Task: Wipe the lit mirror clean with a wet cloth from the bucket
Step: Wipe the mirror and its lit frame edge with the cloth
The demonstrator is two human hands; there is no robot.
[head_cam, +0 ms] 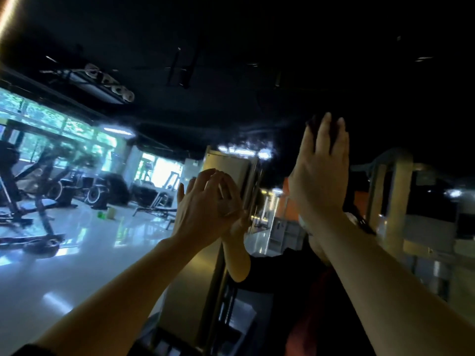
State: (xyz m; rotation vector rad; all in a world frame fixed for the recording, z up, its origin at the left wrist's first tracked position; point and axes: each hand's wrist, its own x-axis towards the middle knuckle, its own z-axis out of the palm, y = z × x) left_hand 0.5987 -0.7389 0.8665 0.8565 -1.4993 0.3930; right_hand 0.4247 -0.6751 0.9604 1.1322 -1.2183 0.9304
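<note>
The mirror (102, 242) fills the view and reflects a dim gym. My right hand (321, 170) is raised high and lies flat against the glass. It presses a dark cloth (311, 124), and only the cloth's edge shows past my fingertips. A wet, speckled streak (246, 146) runs across the glass to the left of that hand. Lower and to the left, my left hand (203, 201) touches the mirror with its fingers apart, meeting its own reflection, and holds nothing. A bright light strip (7, 16) glows at the top left corner.
In the reflection, exercise bikes (51, 186) stand on a shiny pale floor by bright windows. A small pale container (111, 213) and a green item sit on that floor. A reflected pillar (395, 196) stands at the right. The person's dark-clothed reflection is between my arms.
</note>
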